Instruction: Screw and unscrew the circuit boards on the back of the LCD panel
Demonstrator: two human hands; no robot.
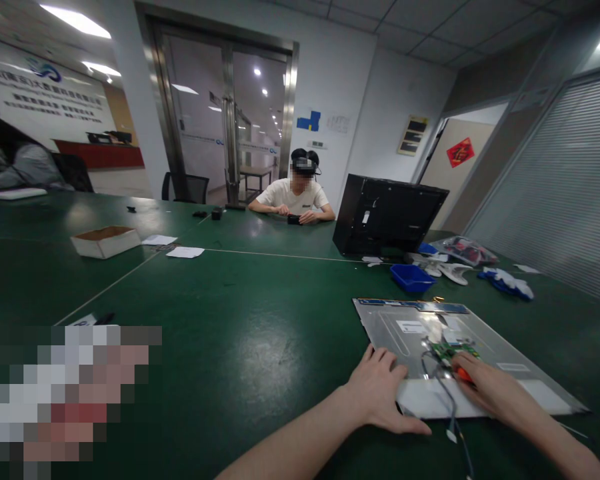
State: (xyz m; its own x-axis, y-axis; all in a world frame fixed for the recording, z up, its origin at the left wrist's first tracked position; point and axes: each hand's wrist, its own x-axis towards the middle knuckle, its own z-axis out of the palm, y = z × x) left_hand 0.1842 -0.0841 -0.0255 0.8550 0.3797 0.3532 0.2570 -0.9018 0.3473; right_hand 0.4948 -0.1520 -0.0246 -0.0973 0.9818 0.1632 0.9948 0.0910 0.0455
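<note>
A flat metal-backed display panel (485, 333) lies on the green table at the right. My left hand (383, 390) is open, fingers spread, against the panel's near left corner. Over the panel's middle, my right hand (487, 383) is closed around an orange-red handle (464, 375), which looks like a screwdriver's; its tip is hidden. Just beyond those fingers sits a green circuit board (455, 350). A grey cable (450, 397) runs from the board over the near edge, with a white connector (451, 436) hanging there.
Behind the panel are a blue tray (413, 278), a black monitor (390, 217) and blue-white gloves (507, 283). An open box (105, 241) and papers (185, 252) lie left. Across the table a person (300, 193) handles a small black object. The near left is blurred out.
</note>
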